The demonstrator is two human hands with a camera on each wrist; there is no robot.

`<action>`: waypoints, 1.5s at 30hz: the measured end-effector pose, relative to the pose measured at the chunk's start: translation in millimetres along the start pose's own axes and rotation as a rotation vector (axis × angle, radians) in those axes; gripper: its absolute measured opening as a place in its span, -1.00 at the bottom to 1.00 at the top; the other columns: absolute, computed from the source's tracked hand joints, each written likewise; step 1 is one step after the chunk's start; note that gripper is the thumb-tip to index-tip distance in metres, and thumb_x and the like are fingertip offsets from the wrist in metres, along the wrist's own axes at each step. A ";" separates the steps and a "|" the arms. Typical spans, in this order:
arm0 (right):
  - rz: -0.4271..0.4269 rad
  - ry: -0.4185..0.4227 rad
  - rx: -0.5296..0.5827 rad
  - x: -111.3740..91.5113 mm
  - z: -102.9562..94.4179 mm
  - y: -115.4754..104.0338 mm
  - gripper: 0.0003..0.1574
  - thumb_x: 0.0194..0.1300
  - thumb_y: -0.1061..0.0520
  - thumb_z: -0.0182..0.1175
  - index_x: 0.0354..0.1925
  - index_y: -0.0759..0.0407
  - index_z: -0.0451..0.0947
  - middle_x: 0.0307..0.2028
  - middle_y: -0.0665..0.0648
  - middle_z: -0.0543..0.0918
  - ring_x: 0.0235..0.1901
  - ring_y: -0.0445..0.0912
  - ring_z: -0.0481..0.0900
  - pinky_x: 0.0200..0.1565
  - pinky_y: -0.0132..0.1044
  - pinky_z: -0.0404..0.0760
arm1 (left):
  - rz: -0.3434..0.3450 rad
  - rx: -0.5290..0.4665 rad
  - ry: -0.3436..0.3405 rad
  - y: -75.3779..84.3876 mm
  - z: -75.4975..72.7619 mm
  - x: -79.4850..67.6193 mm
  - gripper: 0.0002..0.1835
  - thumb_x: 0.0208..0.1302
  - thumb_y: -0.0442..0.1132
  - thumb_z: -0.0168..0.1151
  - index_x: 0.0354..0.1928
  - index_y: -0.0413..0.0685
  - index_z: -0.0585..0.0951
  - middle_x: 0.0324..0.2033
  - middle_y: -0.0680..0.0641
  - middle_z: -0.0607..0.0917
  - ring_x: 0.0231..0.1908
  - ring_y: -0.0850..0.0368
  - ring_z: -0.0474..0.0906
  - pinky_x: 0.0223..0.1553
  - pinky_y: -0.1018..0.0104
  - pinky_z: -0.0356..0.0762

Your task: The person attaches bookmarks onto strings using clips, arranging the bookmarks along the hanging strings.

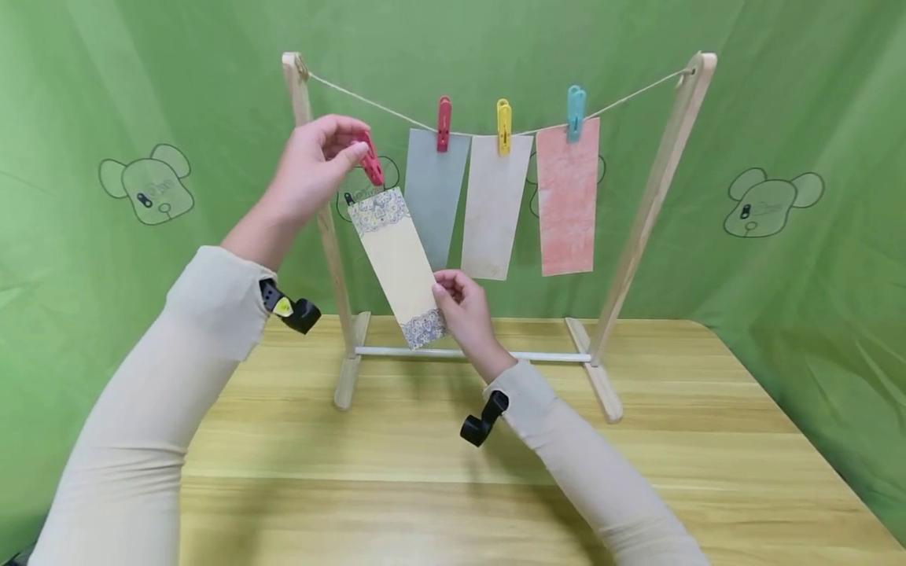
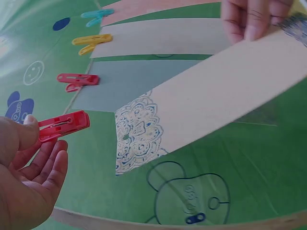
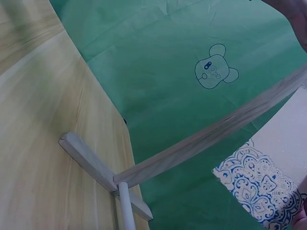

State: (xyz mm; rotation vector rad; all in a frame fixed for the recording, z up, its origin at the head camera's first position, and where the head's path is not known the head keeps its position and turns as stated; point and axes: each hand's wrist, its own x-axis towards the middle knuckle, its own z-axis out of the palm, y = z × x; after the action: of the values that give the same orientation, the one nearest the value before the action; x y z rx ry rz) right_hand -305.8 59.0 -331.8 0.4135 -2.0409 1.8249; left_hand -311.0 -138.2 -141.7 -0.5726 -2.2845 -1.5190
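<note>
A red clothespin [image 2: 62, 125] is pinched between the thumb and fingers of my left hand [image 1: 318, 161], pointing down over the upper end of a cream paper card. This card [image 1: 396, 263] has blue lace patterns at both ends and leans to the left. Near its lower right edge my right hand [image 1: 463, 310] pinches it. In the left wrist view a gap shows between the clothespin and the card's patterned end. Behind, a string [image 1: 368, 101] carries a blue-grey card [image 1: 435, 196], a pale card [image 1: 495, 208] and a pink card [image 1: 569, 204].
Red [image 1: 443, 124], yellow [image 1: 504, 126] and blue [image 1: 576, 114] clothespins grip the hanging cards. The string spans two wooden posts, left [image 1: 300, 94] and right [image 1: 654, 200], joined low down by a white rod [image 1: 545, 357]. The frame stands on a wooden table [image 1: 340, 479] before a green cloth.
</note>
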 end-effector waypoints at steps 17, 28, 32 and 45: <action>-0.055 0.011 0.037 20.7 11.4 -13.2 -0.81 0.25 0.38 0.15 -0.15 0.44 0.49 -0.26 0.28 0.59 -0.37 -0.21 0.48 -0.28 -0.50 0.52 | 0.011 -0.004 0.164 41.6 0.3 46.9 -0.76 0.23 -0.31 0.23 -0.05 -0.13 0.59 -0.32 0.10 0.61 -0.31 0.30 0.50 -0.08 0.46 0.48; -0.058 0.010 0.021 29.3 17.3 -17.5 -0.81 0.25 0.36 0.17 -0.15 0.44 0.50 -0.26 0.31 0.60 -0.38 -0.18 0.49 -0.30 -0.48 0.55 | -0.038 0.191 0.242 52.0 1.1 62.4 -0.79 0.21 -0.16 0.28 -0.10 0.05 0.66 -0.23 0.14 0.70 -0.36 0.41 0.50 -0.06 0.52 0.40; -0.058 0.010 0.021 31.1 19.0 -16.8 -0.81 0.25 0.36 0.17 -0.15 0.44 0.50 -0.26 0.31 0.60 -0.37 -0.18 0.50 -0.28 -0.48 0.56 | -0.066 0.229 0.240 51.5 1.3 64.2 -0.78 0.20 -0.11 0.29 -0.10 0.11 0.66 -0.20 0.17 0.71 -0.35 0.43 0.51 0.01 0.53 0.34; -0.060 0.022 0.008 34.2 23.1 -14.8 -0.82 0.24 0.36 0.17 -0.16 0.42 0.52 -0.26 0.29 0.61 -0.39 -0.22 0.49 -0.29 -0.49 0.56 | -0.075 0.234 0.218 38.7 2.9 61.5 -0.75 0.22 -0.18 0.27 -0.07 -0.05 0.65 -0.16 0.04 0.71 -0.38 0.40 0.50 -0.04 0.53 0.44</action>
State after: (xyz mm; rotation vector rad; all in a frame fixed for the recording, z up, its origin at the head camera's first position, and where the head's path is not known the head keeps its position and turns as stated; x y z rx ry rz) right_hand -331.4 35.3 -305.2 0.4499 -1.9860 1.7956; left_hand -344.6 -113.3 -82.4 -0.2478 -2.2897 -1.2527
